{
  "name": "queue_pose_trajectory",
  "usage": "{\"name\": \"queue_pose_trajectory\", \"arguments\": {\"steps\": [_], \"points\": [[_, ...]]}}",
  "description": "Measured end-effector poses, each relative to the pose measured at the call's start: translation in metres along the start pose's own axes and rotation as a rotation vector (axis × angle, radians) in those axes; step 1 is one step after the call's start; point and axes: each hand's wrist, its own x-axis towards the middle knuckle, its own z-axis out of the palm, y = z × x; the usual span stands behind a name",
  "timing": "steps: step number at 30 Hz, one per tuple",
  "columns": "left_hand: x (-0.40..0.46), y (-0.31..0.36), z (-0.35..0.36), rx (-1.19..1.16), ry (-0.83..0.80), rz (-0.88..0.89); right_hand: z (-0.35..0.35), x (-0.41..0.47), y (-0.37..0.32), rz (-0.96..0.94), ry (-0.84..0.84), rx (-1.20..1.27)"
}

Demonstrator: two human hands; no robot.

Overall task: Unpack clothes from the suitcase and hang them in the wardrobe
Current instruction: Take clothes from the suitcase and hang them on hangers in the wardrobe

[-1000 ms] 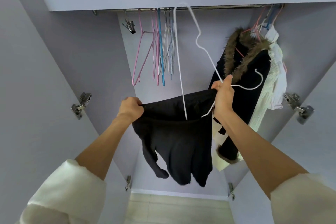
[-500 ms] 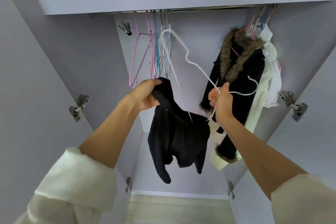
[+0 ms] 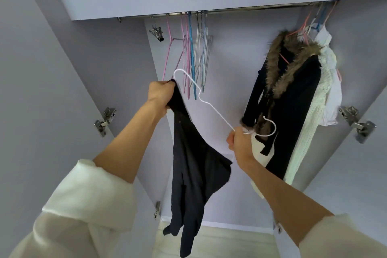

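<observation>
Dark garment [image 3: 194, 165] dangling beside white hanger [image 3: 211, 107]

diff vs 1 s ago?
Left hand swung its end of the black top up and left; the top now hangs lengthwise, not spread. The hanger tilted over with it. Right hand dropped slightly. Both grips and the hung coat unchanged.

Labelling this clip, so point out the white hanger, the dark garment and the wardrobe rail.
white hanger [image 3: 211, 107], head view, on its sloping wire arm.
dark garment [image 3: 194, 165], head view, mid-fabric.
wardrobe rail [image 3: 251, 9], head view, bare metal stretch.
</observation>
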Motion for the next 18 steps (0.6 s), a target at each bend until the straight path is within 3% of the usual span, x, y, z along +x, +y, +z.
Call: {"name": "queue_pose_trajectory", "arguments": {"steps": [4, 9, 13, 18], "points": [[0.011, -0.018, -0.026, 0.282, 0.184, 0.091, -0.017, 0.004, -0.004, -0.176, 0.008, -0.235], [0.006, -0.032, -0.024, 0.490, 0.112, 0.114, -0.015, 0.008, -0.004, -0.273, -0.131, -0.762], [0.008, -0.040, -0.019, 0.544, 0.030, 0.111, -0.009, 0.012, -0.013, -0.338, -0.118, -0.911], [0.023, -0.050, -0.040, 0.643, 0.179, 0.164, -0.021, 0.020, -0.028, -0.357, -0.212, -0.921]]}}
